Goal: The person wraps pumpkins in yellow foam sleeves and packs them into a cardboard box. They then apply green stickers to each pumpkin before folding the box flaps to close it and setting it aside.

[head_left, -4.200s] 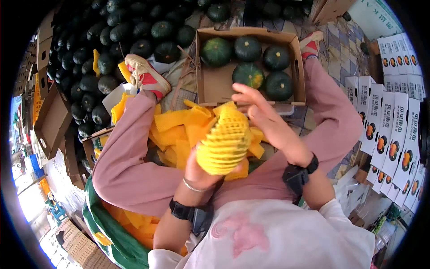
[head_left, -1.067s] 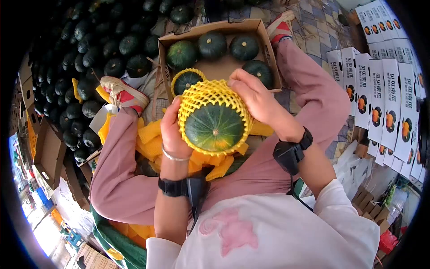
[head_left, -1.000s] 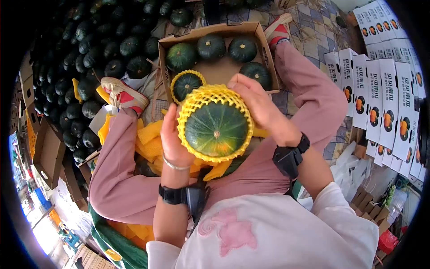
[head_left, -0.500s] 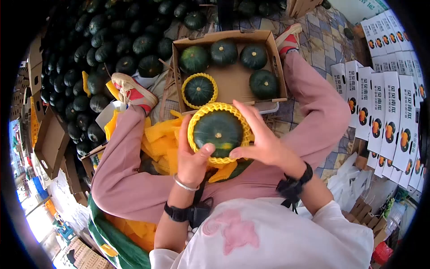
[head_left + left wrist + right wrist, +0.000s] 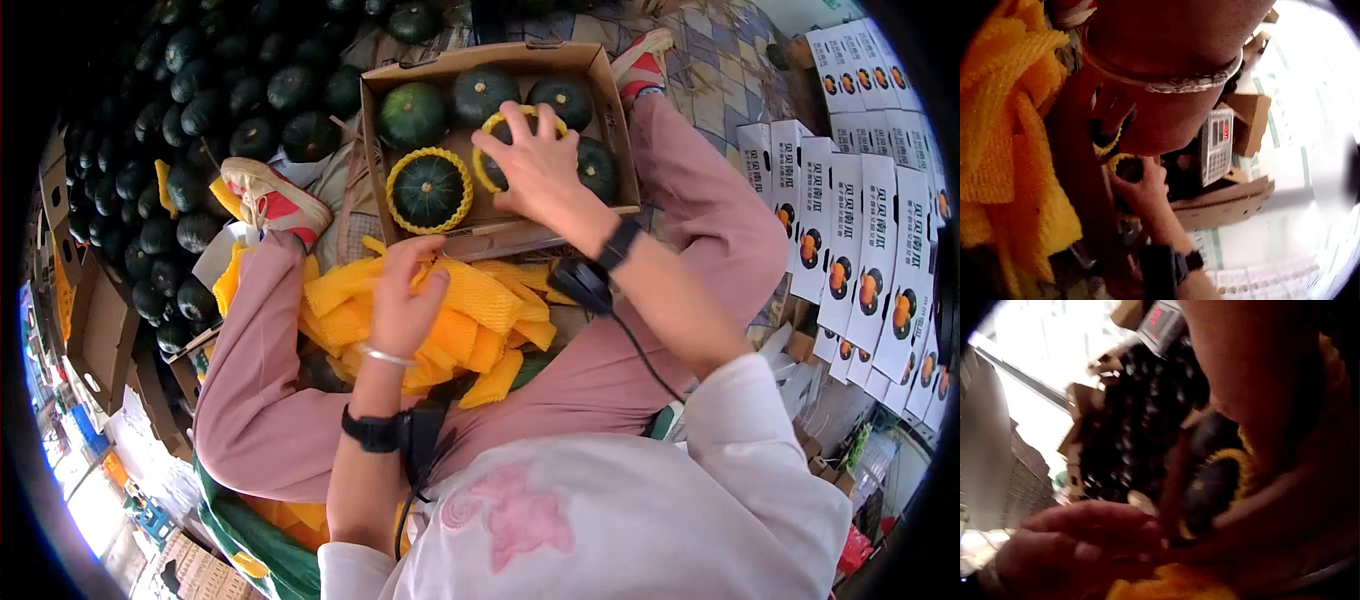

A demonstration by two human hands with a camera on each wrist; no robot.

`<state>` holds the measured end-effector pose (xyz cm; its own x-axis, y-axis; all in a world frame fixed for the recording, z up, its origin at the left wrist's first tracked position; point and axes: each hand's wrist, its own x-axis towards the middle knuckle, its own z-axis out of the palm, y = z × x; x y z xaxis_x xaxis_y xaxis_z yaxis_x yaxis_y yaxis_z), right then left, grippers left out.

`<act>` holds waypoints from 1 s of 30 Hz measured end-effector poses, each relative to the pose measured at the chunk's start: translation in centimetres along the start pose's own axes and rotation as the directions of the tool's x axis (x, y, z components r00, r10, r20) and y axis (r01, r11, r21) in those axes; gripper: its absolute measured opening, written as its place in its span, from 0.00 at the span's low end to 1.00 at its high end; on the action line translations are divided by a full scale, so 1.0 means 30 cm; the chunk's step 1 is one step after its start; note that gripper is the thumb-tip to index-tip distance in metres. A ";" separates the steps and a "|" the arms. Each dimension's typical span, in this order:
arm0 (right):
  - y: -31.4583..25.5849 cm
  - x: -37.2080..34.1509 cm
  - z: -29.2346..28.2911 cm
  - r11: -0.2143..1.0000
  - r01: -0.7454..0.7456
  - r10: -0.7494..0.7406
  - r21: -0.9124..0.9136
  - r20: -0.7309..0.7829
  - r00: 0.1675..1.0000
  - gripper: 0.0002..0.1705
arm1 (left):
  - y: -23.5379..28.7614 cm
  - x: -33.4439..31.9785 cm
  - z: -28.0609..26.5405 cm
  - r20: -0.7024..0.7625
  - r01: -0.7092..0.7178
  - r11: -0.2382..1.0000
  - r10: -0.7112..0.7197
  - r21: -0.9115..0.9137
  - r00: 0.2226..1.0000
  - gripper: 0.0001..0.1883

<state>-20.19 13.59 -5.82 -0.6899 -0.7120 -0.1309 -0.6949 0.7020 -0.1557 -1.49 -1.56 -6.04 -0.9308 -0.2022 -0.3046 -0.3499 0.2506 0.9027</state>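
In the head view my right hand (image 5: pixel 540 168) spreads over a green pumpkin (image 5: pixel 491 174) and grips it from above, inside the cardboard box (image 5: pixel 500 239). A yellow foam net wraps this pumpkin, and the hand hides most of it. Left of it in the box sits another netted pumpkin (image 5: pixel 427 188), stem up. My left hand (image 5: pixel 403 305) holds nothing, its fingers loosely bent above a heap of yellow foam nets (image 5: pixel 470 310). The left wrist view also shows the right hand (image 5: pixel 1146 190) at the netted pumpkin.
Several bare pumpkins, one of them mottled (image 5: pixel 411 115), fill the back and right of the box. A large pile of dark pumpkins (image 5: pixel 200 112) lies at the left. Printed white cartons (image 5: pixel 842 230) stand at the right. A digital scale (image 5: pixel 1217 147) shows in the left wrist view.
The netted pumpkin has gone from both hands at my lap forward into the box, under the right hand. My left hand has let go of it and stayed near the nets.
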 end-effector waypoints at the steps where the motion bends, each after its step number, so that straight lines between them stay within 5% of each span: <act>1: -0.006 0.015 0.061 1.000 0.028 -0.029 0.012 0.048 0.998 0.46 | -0.018 -0.006 0.023 0.061 -0.061 0.969 0.048 0.239 0.997 0.24; 3: -0.026 0.037 0.125 0.995 -0.003 -0.015 0.105 0.163 0.987 0.44 | 0.001 0.013 0.094 0.204 -0.225 0.729 0.119 0.646 0.972 0.25; 4: -0.007 0.035 0.120 0.989 0.013 -0.042 0.147 0.195 0.980 0.41 | 0.017 0.021 0.109 0.196 -0.213 0.681 0.103 0.700 0.975 0.26; 6: 0.024 -0.029 0.129 0.978 0.116 -0.100 0.175 -0.097 0.990 0.38 | 0.042 0.010 0.134 0.184 -0.189 0.582 0.069 0.791 0.981 0.26; 8: 0.037 -0.143 0.045 0.961 0.141 -0.104 0.236 -0.162 0.981 0.36 | 0.025 0.002 0.132 0.214 -0.211 0.560 0.060 0.801 0.975 0.24; 10: 0.040 -0.276 -0.021 0.782 0.068 -0.122 0.619 0.046 0.991 0.31 | 0.019 -0.038 0.144 0.246 -0.264 0.497 0.104 0.826 0.964 0.22; 12: 0.003 -0.404 -0.029 0.754 -0.048 -0.161 0.655 0.256 0.953 0.30 | -0.014 -0.067 0.175 0.282 -0.312 0.424 0.134 0.850 0.950 0.27; 14: -0.038 -0.484 -0.003 0.762 -0.102 -0.125 0.640 0.299 0.946 0.29 | -0.013 -0.080 0.200 0.289 -0.311 0.388 0.115 0.868 0.950 0.28; 17: -0.098 -0.538 -0.010 0.595 0.051 0.025 0.802 -0.082 0.996 0.27 | 0.226 -0.050 0.119 0.361 -0.125 0.610 -0.281 0.782 0.889 0.26; 20: -0.111 -0.503 -0.104 0.305 -0.035 0.174 0.952 -0.020 0.985 0.25 | 0.282 -0.148 0.086 0.234 -0.129 0.964 0.073 0.232 0.969 0.27; 21: -0.111 -0.491 -0.123 0.318 0.007 0.193 0.948 -0.072 0.979 0.24 | 0.328 -0.171 0.096 0.179 -0.194 0.966 0.163 0.173 0.970 0.22; 25: -0.093 -0.448 -0.139 0.370 0.167 0.271 0.914 -0.278 0.921 0.25 | 0.340 -0.210 0.155 0.003 0.082 0.937 -0.086 -0.340 0.996 0.14; 27: -0.088 -0.451 -0.141 0.317 0.167 0.260 0.933 -0.255 0.931 0.24 | 0.324 -0.204 0.166 -0.060 0.070 0.931 -0.097 -0.359 0.993 0.13; 30: -0.066 -0.462 -0.154 0.733 0.268 0.160 0.626 -0.541 0.826 0.18 | 0.318 -0.190 0.174 -0.097 0.057 0.938 -0.096 -0.342 0.991 0.11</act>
<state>-10.19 22.15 0.82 -0.7904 -0.4669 0.3965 -0.5672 0.3132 -0.7617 -0.09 6.94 2.72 -0.8783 -0.3164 -0.3585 -0.3447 -0.1007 0.9333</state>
